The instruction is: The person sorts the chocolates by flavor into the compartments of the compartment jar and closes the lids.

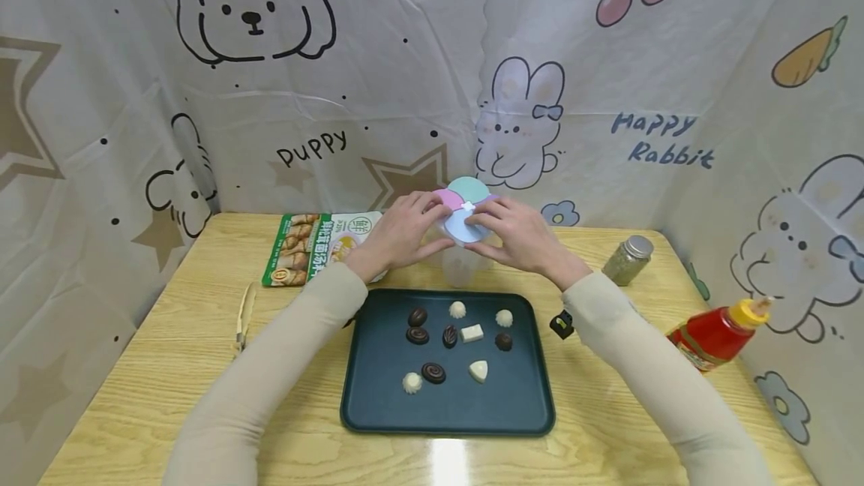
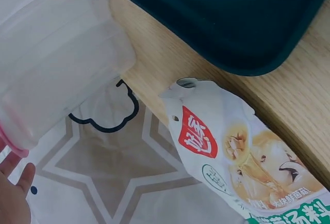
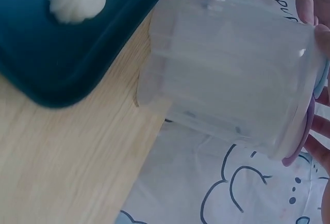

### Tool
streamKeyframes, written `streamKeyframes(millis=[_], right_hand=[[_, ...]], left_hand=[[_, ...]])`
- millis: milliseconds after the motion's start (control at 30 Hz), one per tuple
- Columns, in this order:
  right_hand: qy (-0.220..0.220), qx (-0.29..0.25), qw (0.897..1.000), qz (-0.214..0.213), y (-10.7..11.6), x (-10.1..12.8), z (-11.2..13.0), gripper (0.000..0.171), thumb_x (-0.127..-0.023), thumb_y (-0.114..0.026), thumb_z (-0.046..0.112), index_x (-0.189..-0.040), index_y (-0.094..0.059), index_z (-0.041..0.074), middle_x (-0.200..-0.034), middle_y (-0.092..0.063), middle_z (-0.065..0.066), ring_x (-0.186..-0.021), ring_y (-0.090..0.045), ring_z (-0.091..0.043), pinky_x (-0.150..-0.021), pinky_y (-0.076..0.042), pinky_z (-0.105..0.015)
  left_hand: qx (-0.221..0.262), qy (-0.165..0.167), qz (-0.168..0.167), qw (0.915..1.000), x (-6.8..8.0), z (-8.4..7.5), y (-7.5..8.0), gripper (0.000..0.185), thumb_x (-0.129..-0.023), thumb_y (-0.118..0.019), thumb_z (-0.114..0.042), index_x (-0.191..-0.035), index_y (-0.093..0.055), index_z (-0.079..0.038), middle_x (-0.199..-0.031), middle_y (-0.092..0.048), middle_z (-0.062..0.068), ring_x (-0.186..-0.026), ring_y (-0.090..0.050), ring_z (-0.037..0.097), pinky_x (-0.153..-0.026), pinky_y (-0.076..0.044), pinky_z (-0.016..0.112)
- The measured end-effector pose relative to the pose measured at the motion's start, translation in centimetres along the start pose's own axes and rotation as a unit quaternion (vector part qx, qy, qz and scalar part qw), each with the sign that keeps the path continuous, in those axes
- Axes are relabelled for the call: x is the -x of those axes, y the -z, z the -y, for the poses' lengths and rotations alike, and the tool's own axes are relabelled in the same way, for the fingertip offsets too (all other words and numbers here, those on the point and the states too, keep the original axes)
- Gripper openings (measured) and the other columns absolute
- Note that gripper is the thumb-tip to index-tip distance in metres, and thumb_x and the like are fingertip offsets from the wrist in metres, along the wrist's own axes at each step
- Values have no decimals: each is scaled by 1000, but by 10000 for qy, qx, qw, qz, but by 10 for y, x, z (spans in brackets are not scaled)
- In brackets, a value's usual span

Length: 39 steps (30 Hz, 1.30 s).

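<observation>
At the back of the worktop [image 1: 169, 366], just behind the tray [image 1: 378, 403], stood the jar [image 1: 461, 265], a clear plastic tub with a lid [image 1: 464, 208] of 4 pastel lobes. We had both hands on that lid. Our left hand [image 1: 405, 235] curled over the pink lobe, fingers on top and thumb pressing the rim below; our right hand [image 1: 516, 235] did the same from the other side, fingertips on the blue lobe. So each grip was narrow and closed on the lid, not on the jar body. Both wrist views showed the clear wall [image 3: 232, 74] standing free of the hands, its base on the wood just beside the tray edge, and we could see nothing inside it.

On the tray lay 10 small chocolates [image 1: 445, 336], dark and white, none touched. A food packet [image 1: 317, 246] lay to the left of the jar, a spice shaker [image 1: 628, 259] and a ketchup bottle [image 1: 718, 332] to the right.

We judged the step in hand to be working the lid, though whether it was coming off or going on we could not tell. The next move would call for even pressure from both thumbs while the light jar stayed upright.
</observation>
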State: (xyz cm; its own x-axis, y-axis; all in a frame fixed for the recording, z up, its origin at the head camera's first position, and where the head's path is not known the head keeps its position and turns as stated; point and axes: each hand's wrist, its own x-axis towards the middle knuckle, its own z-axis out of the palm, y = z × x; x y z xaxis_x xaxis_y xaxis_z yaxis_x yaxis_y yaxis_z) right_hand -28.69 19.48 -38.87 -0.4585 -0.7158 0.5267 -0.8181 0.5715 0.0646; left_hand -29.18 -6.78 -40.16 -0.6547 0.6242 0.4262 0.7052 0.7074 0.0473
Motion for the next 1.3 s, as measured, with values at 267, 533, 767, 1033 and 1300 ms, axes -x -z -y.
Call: streamKeyframes(millis=[267, 533, 767, 1033, 1300], right_hand=[[379, 429, 9982, 195, 5, -1, -2, 40, -90, -83, 41, -118, -77, 14, -120, -77, -7, -113, -71, -28, -86, -63, -42], [446, 579, 9965, 400, 11, -4, -2, 41, -88, -85, 40, -121, -77, 17, -121, -77, -6, -112, -71, -27, -68, -62, -39], [483, 745, 9941, 617, 14, -5, 0, 39, -94, -78, 43, -123, -76, 18, -122, -77, -6, -112, -71, -27, -63, -60, -37], [611, 1073, 9900, 685, 15, -4, 1, 38, -96, -76, 44, -123, -76, 18, -121, -77, -6, -110, -71, -27, -56, -57, -35], [503, 1046, 9910, 662, 16, -7, 1, 32, -99, -74, 36, -123, -75, 15, -119, -77, -8, -106, -73, -28, -57, -59, -37]], left_hand=[[18, 140, 65, 9999, 0, -1, -3, 58, -96, -71, -57, -138, -66, -16, -143, -62, 9, -138, -54, 29, -116, -47, 48], [291, 260, 41, 9992, 2, -2, -2, 57, -95, -73, -55, -137, -66, -17, -145, -61, 8, -140, -54, 28, -117, -47, 47], [410, 282, -27, 9988, 3, -2, -2, 57, -94, -74, -54, -136, -67, -16, -145, -62, 8, -140, -54, 28, -118, -45, 48], [505, 307, -61, 9982, 2, -3, -3, 57, -94, -76, -52, -135, -66, -16, -146, -62, 8, -139, -55, 28, -118, -45, 47], [585, 339, -147, 9976, 1, -1, -4, 56, -92, -78, -52, -132, -67, -15, -145, -63, 8, -136, -57, 29, -116, -47, 47]])
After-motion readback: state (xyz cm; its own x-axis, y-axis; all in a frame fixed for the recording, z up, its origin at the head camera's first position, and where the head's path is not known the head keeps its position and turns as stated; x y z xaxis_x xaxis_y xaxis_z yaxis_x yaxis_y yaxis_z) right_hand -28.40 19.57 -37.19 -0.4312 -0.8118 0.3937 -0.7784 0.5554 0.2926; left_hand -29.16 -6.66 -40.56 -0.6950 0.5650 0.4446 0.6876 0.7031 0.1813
